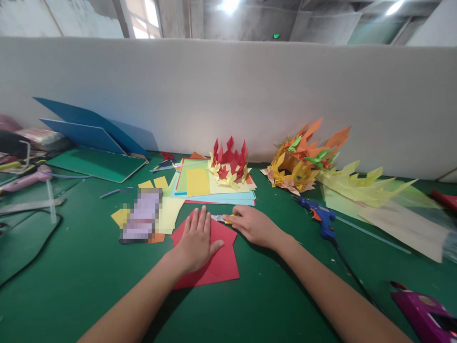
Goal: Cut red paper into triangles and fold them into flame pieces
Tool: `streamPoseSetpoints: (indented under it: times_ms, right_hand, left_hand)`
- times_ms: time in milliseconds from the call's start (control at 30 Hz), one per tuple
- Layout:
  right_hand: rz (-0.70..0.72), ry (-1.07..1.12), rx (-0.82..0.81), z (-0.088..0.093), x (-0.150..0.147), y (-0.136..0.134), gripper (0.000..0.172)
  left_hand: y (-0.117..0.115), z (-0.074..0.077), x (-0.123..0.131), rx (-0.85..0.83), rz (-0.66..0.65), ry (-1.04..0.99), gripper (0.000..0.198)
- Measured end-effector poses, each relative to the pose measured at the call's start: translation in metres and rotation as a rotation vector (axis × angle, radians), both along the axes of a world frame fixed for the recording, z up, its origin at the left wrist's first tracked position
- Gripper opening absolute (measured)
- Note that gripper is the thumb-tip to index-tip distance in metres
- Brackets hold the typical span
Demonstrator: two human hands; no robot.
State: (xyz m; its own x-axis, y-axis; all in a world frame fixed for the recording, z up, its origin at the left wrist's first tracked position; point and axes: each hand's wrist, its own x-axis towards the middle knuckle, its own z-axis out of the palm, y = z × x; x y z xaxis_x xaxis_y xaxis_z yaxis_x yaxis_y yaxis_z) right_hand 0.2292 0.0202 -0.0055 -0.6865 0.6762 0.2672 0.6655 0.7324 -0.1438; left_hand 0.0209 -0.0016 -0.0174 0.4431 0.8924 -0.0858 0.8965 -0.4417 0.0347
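Observation:
My left hand (pixel 195 239) lies flat, fingers stretched out, pressing on a red paper sheet (pixel 219 264) on the green table (pixel 89 271). My right hand (pixel 254 224) is closed round a small yellow utility knife (pixel 223 219), whose blade end rests at the red sheet's upper edge. Just beyond lies a stack of coloured paper sheets (pixel 200 186) with a red and yellow folded paper crown (pixel 228 164) on it.
An orange and yellow paper crown (pixel 303 159) and pale yellow paper shapes (pixel 364 183) lie to the right. A blue glue gun (pixel 321 216) with its cord sits near my right arm. Blue boards (pixel 85 126), a green board (pixel 96 164) and a pink tool (pixel 424 314) are around.

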Motion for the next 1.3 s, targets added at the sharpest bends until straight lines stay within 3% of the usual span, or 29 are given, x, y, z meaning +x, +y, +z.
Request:
streamPoseSetpoints:
  times_ms: [267, 467, 867, 1000, 1100, 1233, 1300]
  right_hand:
    - [0.043, 0.012, 0.024, -0.003, -0.016, 0.019, 0.033]
    - [-0.033, -0.014, 0.041, -0.004, -0.023, 0.023, 0.033]
    - [-0.176, 0.086, -0.147, 0.012, 0.029, -0.005, 0.036]
    - [-0.385, 0.229, -0.16, 0.013, 0.043, 0.01, 0.023]
    - [-0.518, 0.22, -0.158, 0.013, 0.047, 0.027, 0.024]
    - [-0.506, 0.205, -0.169, 0.011, 0.045, 0.041, 0.033]
    - [-0.478, 0.205, -0.151, 0.009, 0.044, 0.044, 0.028]
  left_hand:
    - [-0.001, 0.005, 0.004, -0.004, 0.012, 0.016, 0.075]
    - [-0.005, 0.014, 0.009, -0.042, 0.05, 0.055, 0.075]
    - [-0.007, 0.033, 0.011, 0.186, 0.003, 0.096, 0.064]
    - [-0.005, 0.04, 0.008, 0.188, 0.022, 0.127, 0.058]
    - [0.001, 0.041, 0.005, 0.227, 0.065, 0.057, 0.043]
    - [0.012, 0.046, 0.004, 0.225, 0.099, -0.056, 0.027]
    - [0.018, 0.049, 0.006, 0.216, 0.064, -0.102, 0.022]
